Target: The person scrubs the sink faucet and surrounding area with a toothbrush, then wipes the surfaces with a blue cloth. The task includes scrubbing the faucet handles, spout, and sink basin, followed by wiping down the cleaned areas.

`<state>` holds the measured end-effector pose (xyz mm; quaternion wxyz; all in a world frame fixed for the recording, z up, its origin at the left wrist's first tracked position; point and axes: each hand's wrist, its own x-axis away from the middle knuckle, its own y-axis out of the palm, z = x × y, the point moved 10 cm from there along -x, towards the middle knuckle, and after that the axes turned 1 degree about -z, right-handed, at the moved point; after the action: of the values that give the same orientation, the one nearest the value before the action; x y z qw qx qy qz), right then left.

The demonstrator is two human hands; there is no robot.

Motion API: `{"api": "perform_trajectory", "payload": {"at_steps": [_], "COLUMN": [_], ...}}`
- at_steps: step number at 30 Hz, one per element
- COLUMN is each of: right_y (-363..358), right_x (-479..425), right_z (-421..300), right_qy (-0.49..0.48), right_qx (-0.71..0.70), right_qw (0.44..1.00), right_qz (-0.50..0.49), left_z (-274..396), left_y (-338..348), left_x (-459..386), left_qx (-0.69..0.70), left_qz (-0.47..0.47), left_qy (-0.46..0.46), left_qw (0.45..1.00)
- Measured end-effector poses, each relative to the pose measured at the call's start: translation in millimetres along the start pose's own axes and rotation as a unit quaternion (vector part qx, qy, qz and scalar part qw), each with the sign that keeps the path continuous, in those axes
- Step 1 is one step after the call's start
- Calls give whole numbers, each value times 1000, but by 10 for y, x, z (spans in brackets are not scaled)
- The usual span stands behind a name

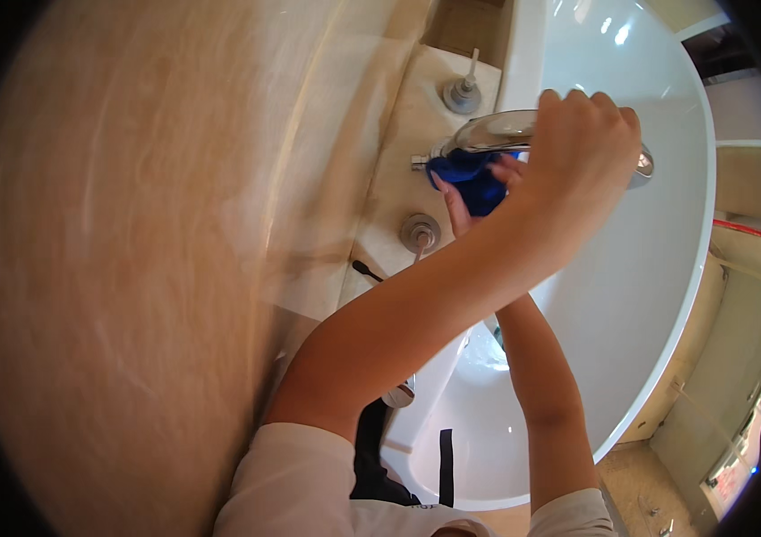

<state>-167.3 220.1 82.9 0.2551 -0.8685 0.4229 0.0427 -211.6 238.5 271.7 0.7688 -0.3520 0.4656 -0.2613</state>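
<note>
My left hand (587,144) is curled over the curved chrome spout of a faucet (498,131). Below that forearm, my right hand (464,201) has its thumb and fingers around a dark blue cloth (484,191), which lies against the base of the spout. The left forearm crosses over the right one and hides part of the right hand and wrist. Two round lever handles, one farther off (463,95) and one nearer (420,233), flank the spout on a pale stone ledge (390,168).
A large white bathtub (628,268) curves along the right. Beige marble-like wall (152,235) fills the left. A black-tipped slim object (363,268) lies on the ledge, partly behind my arm. A chrome fitting (400,395) shows below my elbow, and a black strap (446,463) hangs nearby.
</note>
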Motion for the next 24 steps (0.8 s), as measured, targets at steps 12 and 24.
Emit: {"api": "perform_trajectory", "payload": {"at_steps": [12,24], "right_y": [198,425], "right_x": [-69,-604], "right_z": [159,-419], "right_qy": [6,-51], "right_qx": [-63,-24], "right_qw": [998,947], "right_qz": [-23,-316], "left_z": [161,312], "left_y": [147,-183], "left_x": [61,109], "left_qx": [-45,-61], "left_qz": [20,102], "left_qy": [54,51], "left_qw": [997,992]}}
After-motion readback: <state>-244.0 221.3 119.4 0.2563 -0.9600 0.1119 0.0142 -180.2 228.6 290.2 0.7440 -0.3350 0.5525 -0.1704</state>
